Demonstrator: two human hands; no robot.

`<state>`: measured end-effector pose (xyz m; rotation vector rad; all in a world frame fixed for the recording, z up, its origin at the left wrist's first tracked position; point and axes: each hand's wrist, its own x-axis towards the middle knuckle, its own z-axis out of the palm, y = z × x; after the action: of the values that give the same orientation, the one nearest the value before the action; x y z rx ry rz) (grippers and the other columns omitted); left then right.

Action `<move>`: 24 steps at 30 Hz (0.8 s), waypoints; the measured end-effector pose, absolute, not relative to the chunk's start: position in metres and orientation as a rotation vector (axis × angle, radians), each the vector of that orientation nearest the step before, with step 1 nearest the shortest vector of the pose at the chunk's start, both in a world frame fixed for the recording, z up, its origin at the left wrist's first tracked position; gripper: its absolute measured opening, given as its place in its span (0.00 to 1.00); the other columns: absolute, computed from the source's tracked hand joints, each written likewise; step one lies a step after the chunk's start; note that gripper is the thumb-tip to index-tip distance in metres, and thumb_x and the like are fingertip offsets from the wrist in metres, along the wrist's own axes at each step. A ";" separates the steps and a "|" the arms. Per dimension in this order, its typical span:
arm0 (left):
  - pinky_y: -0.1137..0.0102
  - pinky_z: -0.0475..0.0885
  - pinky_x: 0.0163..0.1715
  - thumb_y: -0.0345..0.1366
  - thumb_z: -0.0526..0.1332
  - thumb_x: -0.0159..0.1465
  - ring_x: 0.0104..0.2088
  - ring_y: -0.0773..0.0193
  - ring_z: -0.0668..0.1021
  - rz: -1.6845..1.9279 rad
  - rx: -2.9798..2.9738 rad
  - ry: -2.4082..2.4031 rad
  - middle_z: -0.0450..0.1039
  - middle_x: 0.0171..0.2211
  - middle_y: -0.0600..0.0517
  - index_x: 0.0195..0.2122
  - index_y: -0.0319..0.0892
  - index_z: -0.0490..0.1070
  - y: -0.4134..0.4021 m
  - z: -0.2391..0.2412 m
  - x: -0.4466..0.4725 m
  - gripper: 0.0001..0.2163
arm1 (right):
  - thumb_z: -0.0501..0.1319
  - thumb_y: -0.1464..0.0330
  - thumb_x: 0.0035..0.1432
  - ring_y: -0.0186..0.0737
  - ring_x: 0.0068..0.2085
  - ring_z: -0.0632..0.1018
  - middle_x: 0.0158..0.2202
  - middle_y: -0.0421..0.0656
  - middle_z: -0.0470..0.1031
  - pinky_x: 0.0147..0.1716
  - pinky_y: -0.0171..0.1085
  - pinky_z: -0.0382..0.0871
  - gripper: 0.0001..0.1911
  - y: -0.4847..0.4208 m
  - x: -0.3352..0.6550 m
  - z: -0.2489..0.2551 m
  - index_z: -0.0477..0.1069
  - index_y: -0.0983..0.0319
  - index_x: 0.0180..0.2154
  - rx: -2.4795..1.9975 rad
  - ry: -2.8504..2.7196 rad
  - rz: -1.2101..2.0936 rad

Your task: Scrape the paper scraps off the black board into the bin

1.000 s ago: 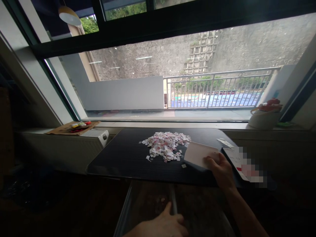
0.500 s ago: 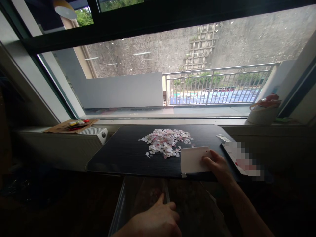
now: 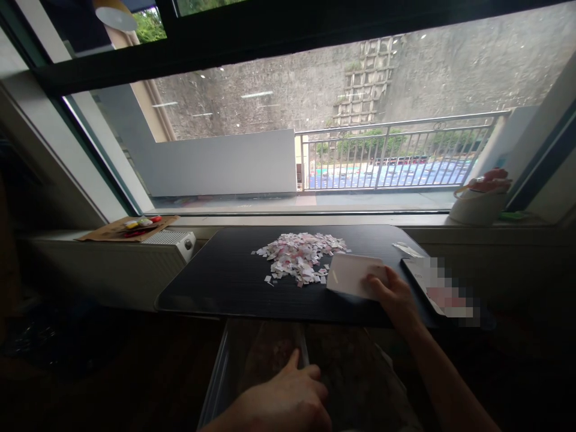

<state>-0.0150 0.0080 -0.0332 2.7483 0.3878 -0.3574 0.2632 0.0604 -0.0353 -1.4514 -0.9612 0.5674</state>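
A loose heap of small white and pinkish paper scraps (image 3: 299, 255) lies on the dark table. My right hand (image 3: 398, 300) grips a pale card (image 3: 353, 277) by its right side, thumb on the face toward me. The card is tilted, its left edge beside the heap, with a thin light sliver on its face. Below the table's front edge, a clear plastic container (image 3: 215, 375) is in shadow. My left hand (image 3: 288, 396) is at its right rim, index finger stretched along it and the other fingers curled; what those fingers close on is partly hidden.
On the right of the black table (image 3: 216, 288) lies a dark-edged flat device (image 3: 418, 279), partly blurred out, with a clear strip (image 3: 406, 249) behind it. A radiator (image 3: 135, 264) stands left. The sill holds brown cardboard (image 3: 108, 231) and a white pot (image 3: 477, 204) under the window.
The card has risen slightly off the table's front edge and tipped to a flatter angle. A small scrap at its lower left corner is no longer there. My left hand stays put.
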 end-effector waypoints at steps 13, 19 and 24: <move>0.33 0.53 0.61 0.33 0.65 0.64 0.45 0.58 0.69 -0.371 2.714 0.420 0.72 0.35 0.52 0.29 0.41 0.72 0.007 -0.031 -0.016 0.06 | 0.62 0.55 0.42 0.45 0.30 0.75 0.27 0.40 0.76 0.33 0.43 0.69 0.17 0.066 0.251 -0.031 0.72 0.58 0.33 -1.477 -0.909 0.532; 0.29 0.51 0.61 0.33 0.64 0.65 0.46 0.57 0.70 -0.400 2.695 0.420 0.72 0.36 0.51 0.29 0.40 0.71 0.005 -0.023 -0.013 0.07 | 0.63 0.56 0.40 0.45 0.30 0.75 0.26 0.40 0.76 0.31 0.42 0.68 0.17 0.061 0.249 -0.027 0.74 0.59 0.31 -1.476 -0.944 0.582; 0.30 0.52 0.61 0.31 0.64 0.64 0.46 0.57 0.70 -0.414 2.689 0.430 0.72 0.35 0.51 0.29 0.40 0.72 0.005 -0.022 -0.012 0.06 | 0.61 0.55 0.41 0.44 0.30 0.75 0.26 0.40 0.76 0.31 0.42 0.69 0.17 0.061 0.249 -0.027 0.73 0.59 0.32 -1.485 -0.922 0.576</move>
<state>-0.0119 0.0052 -0.0224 2.6893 0.4297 -0.4138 0.2493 0.0605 -0.0270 -1.4851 -0.9220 0.5755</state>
